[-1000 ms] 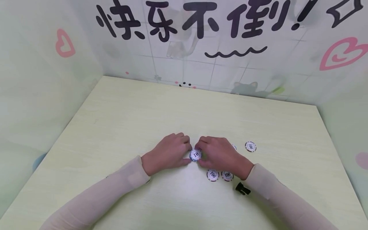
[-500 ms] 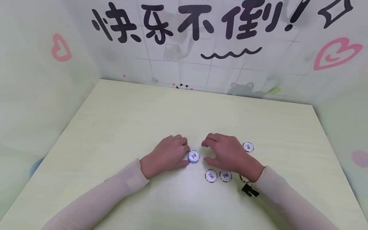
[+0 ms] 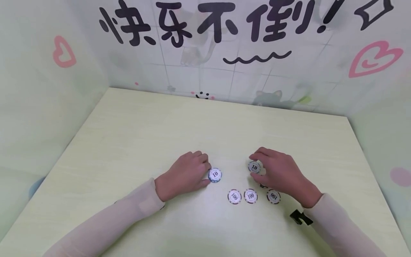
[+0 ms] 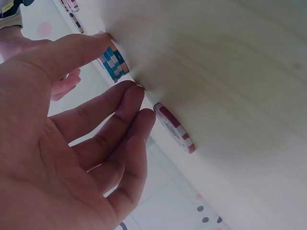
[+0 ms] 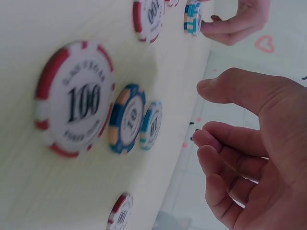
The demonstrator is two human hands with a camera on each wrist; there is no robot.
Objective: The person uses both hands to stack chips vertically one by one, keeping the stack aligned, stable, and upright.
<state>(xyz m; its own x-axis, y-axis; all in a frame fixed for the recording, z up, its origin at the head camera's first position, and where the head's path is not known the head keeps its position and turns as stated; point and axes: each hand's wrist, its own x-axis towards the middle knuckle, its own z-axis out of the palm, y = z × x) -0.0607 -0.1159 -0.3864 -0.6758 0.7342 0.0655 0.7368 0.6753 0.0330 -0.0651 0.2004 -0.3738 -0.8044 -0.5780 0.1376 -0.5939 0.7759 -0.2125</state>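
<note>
The right hand (image 3: 280,170) has its thumb and fingers apart, with a light-blue 10 chip (image 3: 254,167) in the gap between them; whether the fingertips touch its rim, I cannot tell. The step looks like picking up this chip. A good pinch would meet opposite sides of the rim, low against the worktop (image 3: 179,125), then lift level, since so thin a disc likely slides or tips under uneven pressure.

Under the palm, very near that chip, lies a darker blue 10 chip (image 5: 127,119); keeping the spare fingers raised should avoid dragging it along. Just on the person's side of the hand sits a 100 chip (image 3: 273,196), and farther to the hand's left come two more red-edged chips (image 3: 250,196), best passed over, not swept through.

Well to the left, the left hand (image 3: 184,175) has thumb and fingertips closed on the sides of a blue stack (image 3: 215,175). Light pressure there should keep it square. Just past those fingertips lies a red-and-white chip (image 4: 175,128), easily nudged.
</note>
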